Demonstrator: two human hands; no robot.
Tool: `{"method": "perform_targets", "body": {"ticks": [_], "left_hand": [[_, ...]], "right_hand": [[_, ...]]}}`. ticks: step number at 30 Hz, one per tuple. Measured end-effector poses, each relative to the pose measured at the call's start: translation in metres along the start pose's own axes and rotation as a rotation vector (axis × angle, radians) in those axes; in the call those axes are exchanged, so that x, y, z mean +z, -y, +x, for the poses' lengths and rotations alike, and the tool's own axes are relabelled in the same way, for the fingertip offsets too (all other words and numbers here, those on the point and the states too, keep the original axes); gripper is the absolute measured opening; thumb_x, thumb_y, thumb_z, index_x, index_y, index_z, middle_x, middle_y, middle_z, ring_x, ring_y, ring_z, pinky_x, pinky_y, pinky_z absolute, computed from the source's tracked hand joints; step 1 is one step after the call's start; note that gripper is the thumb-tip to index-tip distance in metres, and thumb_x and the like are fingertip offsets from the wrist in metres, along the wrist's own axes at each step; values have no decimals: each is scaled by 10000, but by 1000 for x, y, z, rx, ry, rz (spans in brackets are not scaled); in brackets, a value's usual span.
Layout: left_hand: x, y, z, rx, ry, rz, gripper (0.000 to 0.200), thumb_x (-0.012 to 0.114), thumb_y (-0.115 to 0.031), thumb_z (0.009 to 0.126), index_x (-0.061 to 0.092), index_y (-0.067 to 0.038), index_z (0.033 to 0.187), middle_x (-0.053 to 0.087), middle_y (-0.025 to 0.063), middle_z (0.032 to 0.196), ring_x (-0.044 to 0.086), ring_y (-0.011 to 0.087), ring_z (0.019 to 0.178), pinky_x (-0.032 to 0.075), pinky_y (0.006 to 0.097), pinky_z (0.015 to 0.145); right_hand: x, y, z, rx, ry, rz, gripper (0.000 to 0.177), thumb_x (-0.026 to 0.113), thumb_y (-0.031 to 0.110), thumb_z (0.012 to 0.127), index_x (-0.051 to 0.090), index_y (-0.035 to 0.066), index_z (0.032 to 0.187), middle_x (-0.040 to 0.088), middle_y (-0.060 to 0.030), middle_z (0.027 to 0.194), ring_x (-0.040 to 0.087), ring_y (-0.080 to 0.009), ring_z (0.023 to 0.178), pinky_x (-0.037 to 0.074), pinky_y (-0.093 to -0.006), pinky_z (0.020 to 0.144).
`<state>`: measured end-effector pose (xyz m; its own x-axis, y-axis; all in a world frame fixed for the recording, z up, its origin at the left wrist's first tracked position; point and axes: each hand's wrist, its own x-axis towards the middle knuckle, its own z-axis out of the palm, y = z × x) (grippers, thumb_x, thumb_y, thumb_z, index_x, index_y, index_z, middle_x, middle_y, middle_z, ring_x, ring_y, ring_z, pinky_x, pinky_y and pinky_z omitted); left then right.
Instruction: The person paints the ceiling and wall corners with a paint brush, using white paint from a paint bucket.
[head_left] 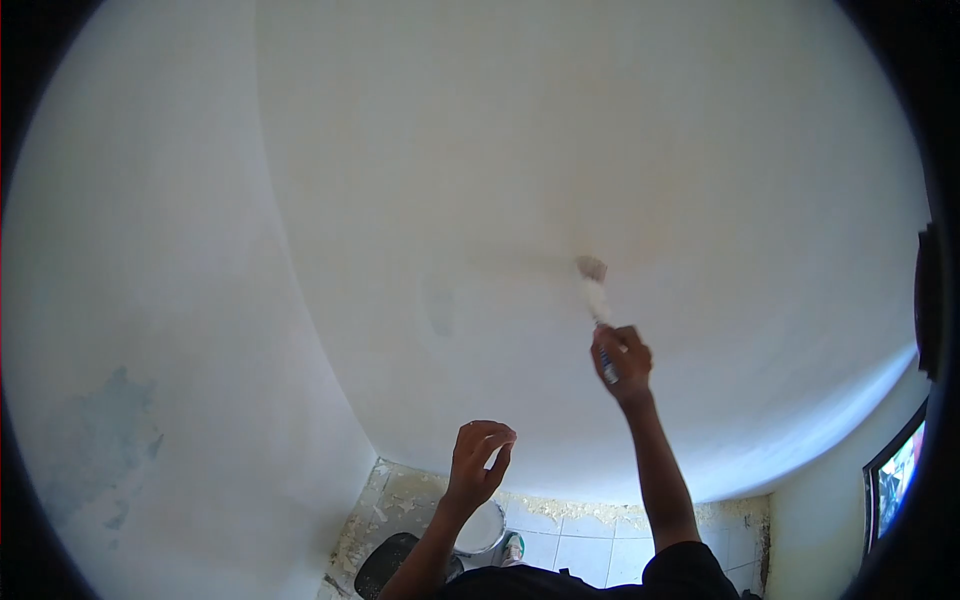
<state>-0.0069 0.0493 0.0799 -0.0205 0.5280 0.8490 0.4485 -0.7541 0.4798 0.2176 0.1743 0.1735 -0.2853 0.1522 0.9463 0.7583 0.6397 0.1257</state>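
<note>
Sleeve (688, 573), R hand (622, 361) w/ brush (595, 292)

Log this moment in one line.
right grip: holding brush; left grip: raised, curled, no object visible; brush: at wall, contact unclear

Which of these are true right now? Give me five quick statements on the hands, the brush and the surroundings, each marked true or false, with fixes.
1. The right hand grips a brush, bristles upward in the picture. True.
2. The left hand holds a second brush. False: its fingers are curled and no tool shows in it.
3. The wall on the picture's left bears a bluish-grey patch. True.
4. The round white container is at the picture's right edge. False: it is at the bottom, beside the left forearm.
5. The floor is bare wood. False: it is pale tile, blotched along the wall's foot.
</note>
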Motion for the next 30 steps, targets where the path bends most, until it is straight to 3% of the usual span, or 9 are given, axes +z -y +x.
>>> {"method": "perform_targets", "body": {"ticks": [5, 10, 13, 17, 19, 22, 27, 29, 30], "left_hand": [[-2, -2, 0, -11, 39, -27, 236, 659, 26, 780, 599, -83, 981, 644, 56, 932, 608, 236, 927, 440, 373, 830], [-11, -6, -1, -13, 137, -24, 212, 659, 18, 786, 603, -82, 964, 649, 57, 937, 614, 239, 919, 446, 382, 845], [-17, -9, -6, -11, 132, -43, 199, 660, 13, 789, 605, -81, 956, 649, 59, 935, 616, 241, 922, 447, 382, 848], [-28, -12, -9, 4, 129, -19, 188, 664, 8, 792, 606, -78, 950, 650, 61, 932, 618, 242, 921, 449, 381, 845], [-33, -14, -13, -20, 119, 12, 180, 669, 3, 795, 607, -74, 945, 650, 61, 931, 620, 243, 918, 451, 382, 842], [-40, -14, -17, -46, 89, 1, 167, 669, -4, 801, 609, -74, 940, 651, 61, 930, 619, 242, 915, 451, 384, 838], [-51, -10, -27, -49, 50, 40, 160, 669, -7, 800, 614, -72, 935, 652, 65, 923, 620, 244, 909, 453, 380, 828], [-52, -12, -25, -35, 25, 67, 160, 670, -8, 799, 617, -71, 936, 652, 66, 921, 620, 245, 908, 454, 377, 824], [-55, -12, -26, -61, 27, 66, 163, 671, -10, 797, 620, -72, 939, 652, 68, 920, 620, 247, 908, 454, 377, 824]], "right_hand": [[16, 5, -43, 42, 107, 98, 177, 727, 2, 743, 646, 63, 888, 612, -111, 791, 646, -234, 664, 557, -347, 528], [-17, 16, -1, 270, 226, 311, 132, 716, 41, 773, 667, 76, 891, 598, -86, 795, 624, -256, 664, 501, -369, 557], [-21, 1, 41, 111, 213, 205, 130, 702, 34, 781, 669, 80, 898, 600, -90, 820, 627, -255, 692, 508, -362, 576], [-31, -2, 106, -4, 91, 45, 178, 709, 0, 758, 668, 76, 913, 604, -93, 838, 636, -251, 698, 526, -356, 589], [-31, 3, 125, -212, -224, -8, 199, 710, -19, 758, 663, 70, 930, 602, -102, 820, 636, -253, 668, 536, -341, 572], [-28, 15, 131, -189, -351, -32, 174, 709, -28, 769, 651, 60, 907, 596, -112, 800, 632, -252, 637, 538, -323, 552], [48, 3, 21, -145, 174, -204, 112, 616, 125, 880, 603, 49, 960, 593, -154, 858, 635, -292, 619, 533, -374, 457], [49, 24, -9, -104, 313, -29, 138, 629, 117, 864, 608, 53, 984, 587, -151, 857, 646, -305, 647, 556, -398, 505], [48, 38, -15, 151, 406, 191, 105, 635, 124, 863, 619, 64, 948, 576, -127, 822, 647, -293, 660, 566, -410, 575]]}}
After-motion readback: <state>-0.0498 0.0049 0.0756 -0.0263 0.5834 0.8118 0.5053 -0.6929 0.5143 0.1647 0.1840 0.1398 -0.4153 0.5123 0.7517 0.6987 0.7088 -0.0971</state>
